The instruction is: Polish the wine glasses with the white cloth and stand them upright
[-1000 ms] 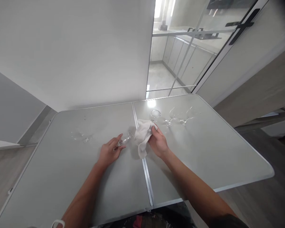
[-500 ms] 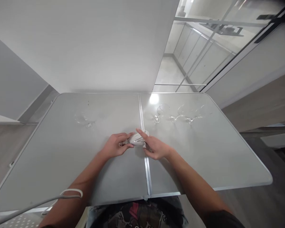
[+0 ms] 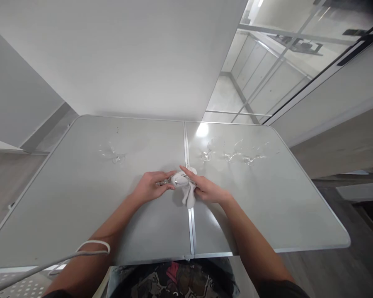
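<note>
My left hand (image 3: pixel 151 188) pinches the stem of a clear wine glass (image 3: pixel 168 181) held on its side above the grey folding table (image 3: pixel 81 215). My right hand (image 3: pixel 205 189) is closed on a white cloth (image 3: pixel 185 188) that is wrapped round the glass bowl, with a corner hanging down. The bowl is mostly hidden by the cloth. Both hands meet over the table's middle seam.
Three clear wine glasses (image 3: pixel 230 151) stand in a row at the back right of the table. Another glass (image 3: pixel 113 154) stands at the back left. A white wall rises behind the table; a glass partition stands at the right. A white cord (image 3: pixel 90 250) loops near my left arm.
The right hand has brought the cloth from loose beside the glass to wrapped round its bowl. The view has tilted down and the hands sit closer together.
</note>
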Action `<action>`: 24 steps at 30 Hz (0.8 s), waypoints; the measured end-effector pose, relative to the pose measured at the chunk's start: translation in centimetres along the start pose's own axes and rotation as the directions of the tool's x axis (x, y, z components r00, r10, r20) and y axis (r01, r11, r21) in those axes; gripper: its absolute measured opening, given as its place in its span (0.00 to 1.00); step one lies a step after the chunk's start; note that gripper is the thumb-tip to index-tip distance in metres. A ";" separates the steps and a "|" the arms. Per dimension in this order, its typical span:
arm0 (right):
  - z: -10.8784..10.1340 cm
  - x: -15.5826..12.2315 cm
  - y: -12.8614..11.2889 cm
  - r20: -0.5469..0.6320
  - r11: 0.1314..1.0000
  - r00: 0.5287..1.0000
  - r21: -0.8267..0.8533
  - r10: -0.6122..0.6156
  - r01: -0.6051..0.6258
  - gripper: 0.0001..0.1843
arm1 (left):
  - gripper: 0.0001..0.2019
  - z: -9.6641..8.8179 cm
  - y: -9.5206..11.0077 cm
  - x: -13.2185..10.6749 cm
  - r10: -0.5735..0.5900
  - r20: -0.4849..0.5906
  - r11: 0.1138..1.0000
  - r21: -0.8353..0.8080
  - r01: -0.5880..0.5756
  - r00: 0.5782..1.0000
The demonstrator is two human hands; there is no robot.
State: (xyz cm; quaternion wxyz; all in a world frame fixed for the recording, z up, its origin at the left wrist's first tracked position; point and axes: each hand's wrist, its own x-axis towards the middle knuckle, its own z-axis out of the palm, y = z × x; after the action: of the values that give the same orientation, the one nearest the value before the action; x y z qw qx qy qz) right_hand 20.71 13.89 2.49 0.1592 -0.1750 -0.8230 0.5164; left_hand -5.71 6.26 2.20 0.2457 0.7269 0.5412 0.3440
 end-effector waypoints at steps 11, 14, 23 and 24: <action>1.9 0.7 0.4 -0.111 0.997 0.991 -0.020 -0.075 0.073 0.42 | 0.26 -0.9 0.4 0.6 -0.288 0.258 0.891 -0.280 0.356 0.922; 1.9 1.0 -0.5 -0.273 0.948 0.954 0.316 0.126 -0.034 0.38 | 0.21 0.5 -0.4 0.0 -0.017 0.019 1.000 -0.008 0.017 1.000; 2.6 1.8 -1.1 -0.321 0.819 0.866 0.552 0.383 -0.157 0.33 | 0.14 2.5 0.7 -0.4 0.110 -0.087 0.979 0.181 -0.093 0.990; 2.6 1.7 -1.2 -0.342 0.872 0.889 0.476 0.305 -0.117 0.36 | 0.16 2.2 1.0 -0.3 -0.032 -0.083 0.999 0.040 0.035 0.996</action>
State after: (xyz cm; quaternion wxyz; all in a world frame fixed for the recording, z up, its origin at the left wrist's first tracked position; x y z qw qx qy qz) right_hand 17.87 12.14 2.66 0.3035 -0.3284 -0.6077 0.6563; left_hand -3.43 5.76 1.46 0.2137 0.7079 0.5700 0.3582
